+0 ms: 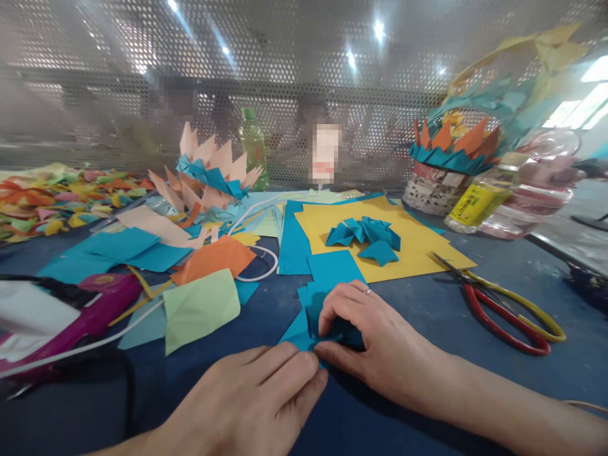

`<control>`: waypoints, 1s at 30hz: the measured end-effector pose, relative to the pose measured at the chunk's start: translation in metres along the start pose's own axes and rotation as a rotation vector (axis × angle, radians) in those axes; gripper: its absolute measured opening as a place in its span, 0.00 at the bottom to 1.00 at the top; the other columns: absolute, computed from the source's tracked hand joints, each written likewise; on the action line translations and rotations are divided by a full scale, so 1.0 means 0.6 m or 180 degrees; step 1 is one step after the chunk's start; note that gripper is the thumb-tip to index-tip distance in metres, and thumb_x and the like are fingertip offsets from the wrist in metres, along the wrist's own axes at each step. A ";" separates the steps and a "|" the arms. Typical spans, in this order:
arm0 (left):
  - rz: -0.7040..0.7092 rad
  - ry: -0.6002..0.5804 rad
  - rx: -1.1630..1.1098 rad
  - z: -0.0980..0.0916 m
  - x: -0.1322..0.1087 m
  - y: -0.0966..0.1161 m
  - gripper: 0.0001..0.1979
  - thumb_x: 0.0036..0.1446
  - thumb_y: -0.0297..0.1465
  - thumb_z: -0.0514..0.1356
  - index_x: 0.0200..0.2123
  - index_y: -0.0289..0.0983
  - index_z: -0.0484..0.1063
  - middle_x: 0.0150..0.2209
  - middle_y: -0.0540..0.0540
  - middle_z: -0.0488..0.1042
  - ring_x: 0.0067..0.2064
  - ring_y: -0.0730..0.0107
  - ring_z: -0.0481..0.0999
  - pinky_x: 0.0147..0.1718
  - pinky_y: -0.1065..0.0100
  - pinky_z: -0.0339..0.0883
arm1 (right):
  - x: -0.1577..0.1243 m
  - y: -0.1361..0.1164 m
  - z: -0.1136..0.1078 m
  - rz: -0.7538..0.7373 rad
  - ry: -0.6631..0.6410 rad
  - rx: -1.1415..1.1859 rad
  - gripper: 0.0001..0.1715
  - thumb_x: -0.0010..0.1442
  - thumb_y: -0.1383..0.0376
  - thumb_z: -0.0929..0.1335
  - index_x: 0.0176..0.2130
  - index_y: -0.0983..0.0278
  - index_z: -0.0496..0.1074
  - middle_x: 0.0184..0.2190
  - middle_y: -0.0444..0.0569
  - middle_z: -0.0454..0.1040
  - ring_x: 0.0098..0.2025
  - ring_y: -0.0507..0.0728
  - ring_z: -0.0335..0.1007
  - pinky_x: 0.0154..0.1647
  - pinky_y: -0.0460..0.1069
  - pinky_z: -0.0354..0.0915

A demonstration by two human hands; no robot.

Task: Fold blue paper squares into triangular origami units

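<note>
A blue sheet of paper, partly folded, lies on the dark blue table between my hands. My left hand presses on its near edge, fingers together, and hides that part. Thumb and curled fingers of my right hand pinch the paper from the other side. Just beyond my fingertips lie more blue paper pieces. Past them, several folded blue paper pieces rest in a cluster on a large yellow sheet.
Scissors with red and yellow handles lie at right. Loose coloured papers, a white cable and a purple tool are at left. Paper crowns, a tin and bottles stand behind, before a perforated metal panel.
</note>
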State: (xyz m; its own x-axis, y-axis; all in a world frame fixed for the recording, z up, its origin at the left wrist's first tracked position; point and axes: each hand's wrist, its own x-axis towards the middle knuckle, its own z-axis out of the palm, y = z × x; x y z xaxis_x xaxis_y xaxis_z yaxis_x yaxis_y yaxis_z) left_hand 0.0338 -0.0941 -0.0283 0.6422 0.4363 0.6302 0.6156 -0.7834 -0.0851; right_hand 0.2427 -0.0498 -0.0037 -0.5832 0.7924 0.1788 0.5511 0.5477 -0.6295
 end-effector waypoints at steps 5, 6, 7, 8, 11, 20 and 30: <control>-0.0003 0.0113 -0.0030 -0.002 0.008 -0.002 0.15 0.71 0.30 0.47 0.36 0.43 0.73 0.28 0.54 0.75 0.28 0.75 0.75 0.34 0.78 0.73 | 0.000 0.004 -0.011 0.0269 -0.0042 0.0175 0.14 0.56 0.71 0.74 0.39 0.61 0.68 0.41 0.44 0.72 0.46 0.57 0.65 0.52 0.55 0.60; -0.0025 0.0128 -0.0046 -0.002 0.008 -0.002 0.16 0.71 0.30 0.47 0.35 0.43 0.73 0.27 0.54 0.74 0.27 0.76 0.75 0.33 0.79 0.73 | 0.000 0.004 -0.013 0.0292 -0.0057 0.0186 0.14 0.57 0.72 0.73 0.40 0.61 0.68 0.42 0.44 0.72 0.46 0.57 0.65 0.52 0.55 0.60; -0.0064 0.0131 -0.0059 -0.001 0.008 -0.001 0.16 0.71 0.30 0.47 0.34 0.43 0.72 0.27 0.55 0.74 0.26 0.76 0.75 0.32 0.80 0.72 | 0.000 0.003 -0.015 0.0310 -0.0075 0.0193 0.13 0.57 0.73 0.73 0.40 0.61 0.68 0.42 0.44 0.72 0.46 0.57 0.65 0.51 0.55 0.60; -0.0111 0.0135 -0.0069 0.000 0.007 -0.001 0.16 0.71 0.30 0.48 0.33 0.43 0.72 0.26 0.55 0.73 0.25 0.77 0.75 0.31 0.80 0.72 | 0.000 0.003 -0.017 0.0323 -0.0103 0.0195 0.13 0.57 0.74 0.72 0.40 0.61 0.68 0.42 0.44 0.72 0.45 0.57 0.64 0.50 0.55 0.61; -0.0236 0.0133 -0.0104 0.006 0.002 0.001 0.17 0.70 0.29 0.48 0.30 0.42 0.71 0.25 0.55 0.72 0.24 0.77 0.74 0.28 0.80 0.72 | 0.000 0.002 -0.020 0.0301 -0.0170 0.0201 0.13 0.57 0.76 0.70 0.39 0.61 0.68 0.41 0.45 0.72 0.46 0.58 0.64 0.50 0.55 0.61; -0.0089 0.0245 -0.0313 -0.013 0.019 0.003 0.18 0.70 0.29 0.45 0.35 0.44 0.74 0.21 0.54 0.68 0.23 0.74 0.74 0.25 0.78 0.71 | 0.001 0.005 -0.019 0.0285 -0.0138 0.0236 0.13 0.57 0.74 0.71 0.40 0.61 0.68 0.41 0.46 0.72 0.45 0.58 0.65 0.49 0.55 0.63; 0.0044 -0.0251 -0.0336 -0.030 0.020 -0.001 0.19 0.72 0.32 0.44 0.40 0.42 0.75 0.24 0.52 0.71 0.26 0.73 0.75 0.29 0.75 0.75 | 0.001 0.001 -0.014 0.0443 -0.0110 0.0299 0.19 0.53 0.66 0.77 0.41 0.60 0.69 0.43 0.44 0.72 0.49 0.59 0.66 0.53 0.56 0.61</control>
State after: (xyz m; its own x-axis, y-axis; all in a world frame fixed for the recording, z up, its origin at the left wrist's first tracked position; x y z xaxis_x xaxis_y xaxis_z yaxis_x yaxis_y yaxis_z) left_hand 0.0330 -0.0965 -0.0065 0.6868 0.4554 0.5665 0.5578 -0.8299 -0.0090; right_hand 0.2480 -0.0468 0.0022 -0.5262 0.8482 0.0600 0.5708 0.4046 -0.7145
